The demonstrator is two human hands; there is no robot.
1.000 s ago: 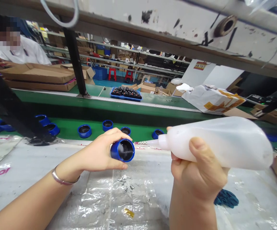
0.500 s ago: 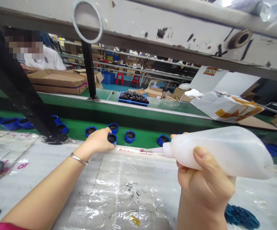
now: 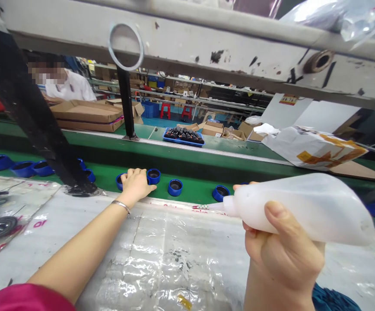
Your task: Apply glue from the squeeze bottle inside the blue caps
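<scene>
In my right hand (image 3: 284, 242) is a translucent white squeeze bottle (image 3: 297, 207), lying almost level with its thin nozzle pointing left. My left hand (image 3: 137, 185), palm down, reaches over the near edge of the green belt; its fingertips are partly hidden. Just beyond its fingers sits a blue round cup (image 3: 154, 176) with a dark inside. Another blue cup (image 3: 119, 182) is partly covered by the left side of this hand. To the right stand one more blue cup (image 3: 175, 187) and a further one (image 3: 220, 193) near the nozzle.
Several blue cups (image 3: 22, 169) line the belt (image 3: 190, 196) at left, behind a slanted black post (image 3: 41, 112). A white beam (image 3: 181, 39) crosses overhead with a hanging ring (image 3: 125, 46). A teal cloth (image 3: 333, 298) lies at lower right. A person sits across the bench.
My left hand has shifted right and forward, turning palm down over the near cup, which is now hidden. The bottle stays in my right hand. The whole view has shifted slightly.
</scene>
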